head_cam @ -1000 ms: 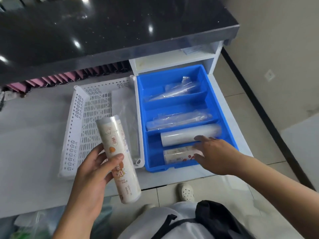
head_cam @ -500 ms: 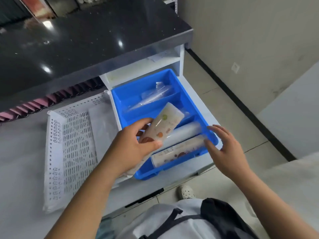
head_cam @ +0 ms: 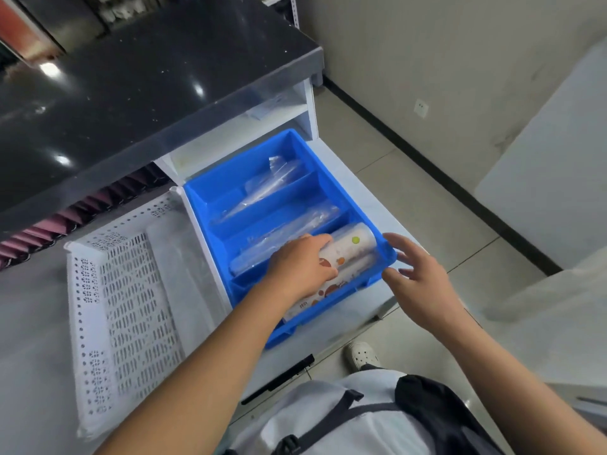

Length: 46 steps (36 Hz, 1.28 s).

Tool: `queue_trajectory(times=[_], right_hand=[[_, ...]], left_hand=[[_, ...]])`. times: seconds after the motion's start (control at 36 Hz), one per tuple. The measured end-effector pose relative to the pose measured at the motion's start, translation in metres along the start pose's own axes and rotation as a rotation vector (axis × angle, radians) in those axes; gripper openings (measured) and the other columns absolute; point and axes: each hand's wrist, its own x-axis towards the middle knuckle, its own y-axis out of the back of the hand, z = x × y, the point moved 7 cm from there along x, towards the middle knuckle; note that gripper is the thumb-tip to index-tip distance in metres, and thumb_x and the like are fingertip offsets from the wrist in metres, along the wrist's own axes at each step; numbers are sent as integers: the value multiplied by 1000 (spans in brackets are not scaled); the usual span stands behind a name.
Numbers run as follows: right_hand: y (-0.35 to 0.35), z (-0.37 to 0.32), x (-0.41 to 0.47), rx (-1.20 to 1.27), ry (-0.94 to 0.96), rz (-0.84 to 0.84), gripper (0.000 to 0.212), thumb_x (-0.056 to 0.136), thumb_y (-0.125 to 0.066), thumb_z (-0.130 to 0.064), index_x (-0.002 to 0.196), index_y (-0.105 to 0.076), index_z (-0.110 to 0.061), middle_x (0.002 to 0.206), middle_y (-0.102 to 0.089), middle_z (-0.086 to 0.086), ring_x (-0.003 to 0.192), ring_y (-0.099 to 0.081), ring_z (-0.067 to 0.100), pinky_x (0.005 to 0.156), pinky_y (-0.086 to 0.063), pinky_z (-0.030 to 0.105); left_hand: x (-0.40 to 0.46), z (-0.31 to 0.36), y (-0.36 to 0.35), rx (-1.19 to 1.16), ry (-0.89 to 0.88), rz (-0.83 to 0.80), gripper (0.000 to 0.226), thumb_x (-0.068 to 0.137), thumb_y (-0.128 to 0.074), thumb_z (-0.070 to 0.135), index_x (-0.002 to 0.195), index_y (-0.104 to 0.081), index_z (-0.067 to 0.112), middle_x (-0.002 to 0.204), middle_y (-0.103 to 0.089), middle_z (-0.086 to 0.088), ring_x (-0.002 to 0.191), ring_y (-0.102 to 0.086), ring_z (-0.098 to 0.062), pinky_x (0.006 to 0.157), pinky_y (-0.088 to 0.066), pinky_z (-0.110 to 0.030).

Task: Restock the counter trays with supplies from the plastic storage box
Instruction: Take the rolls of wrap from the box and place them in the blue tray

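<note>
A head-worn camera looks down at a white worktop (head_cam: 39, 339) under a glossy black countertop (head_cam: 131, 87), where two trays sit side by side: a white perforated tray (head_cam: 108, 310) on the left and a blue divided tray (head_cam: 210, 218) on the right. The person's left hand (head_cam: 300, 269) reaches into the blue tray's nearest compartment, its grip curled over and closed around a printed roll (head_cam: 349, 246) wrapped in glossy film, white with orange and green marks. The roll lies inside that compartment with its long axis parallel to the dividers, running from the near left corner toward the far right wall; its far end almost touches the tray's right wall, and another printed roll (head_cam: 323, 292) lies just beneath and beside it. The right hand (head_cam: 417, 277) hovers just outside the tray's right corner with fingers spread and holding nothing, near the rim but whether it touches is unclear. The two farther compartments hold clear plastic sleeves (head_cam: 262, 188) (their contents are too faint to name). The white perforated tray holds only what looks like a flat clear sheet. The plastic storage box is not identifiable from this angle. The left hand appears to be seating the roll, so the release likely depends on the roll lying flat along the compartment; the left hand is the one on it, with the right ready at the far end.
</note>
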Motion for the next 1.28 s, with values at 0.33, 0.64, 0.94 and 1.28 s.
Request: queue_trajectory(times=[0.33,0.64,0.94,1.28], right_hand=[[-6,-17,7,-347,175,-60,56,88,-58,-24,142,-48,-29,144,-50,-3,126,-45,21,102,-37,33],[-49,-40,4,-793,501,-267,65,89,-52,-37,150,-37,-21,159,-31,-1,150,-17,23,119,-16,40],[-45,-43,11,-876,491,-321,63,92,-46,-47,151,-33,-29,159,-31,-5,149,-17,21,120,-23,48],[-32,-49,25,-573,473,-341,56,88,-60,-37,140,-53,-18,147,-48,5,141,-33,26,113,-31,38]], left_hand=[[-5,4,-16,97,-16,137,63,97,-57,44,151,-32,27,137,-51,-5,120,-52,-28,89,-46,-40],[-13,-9,-19,-34,-65,4,84,92,-61,48,159,-12,31,161,-34,1,139,-42,-30,109,-40,-46],[-105,-72,-18,-1194,454,422,42,96,-62,23,134,-51,38,131,-54,19,114,-52,8,94,-44,-15],[-83,-62,-25,-1556,736,181,58,94,-49,58,133,-57,16,125,-68,-10,119,-60,-26,106,-44,-45]])
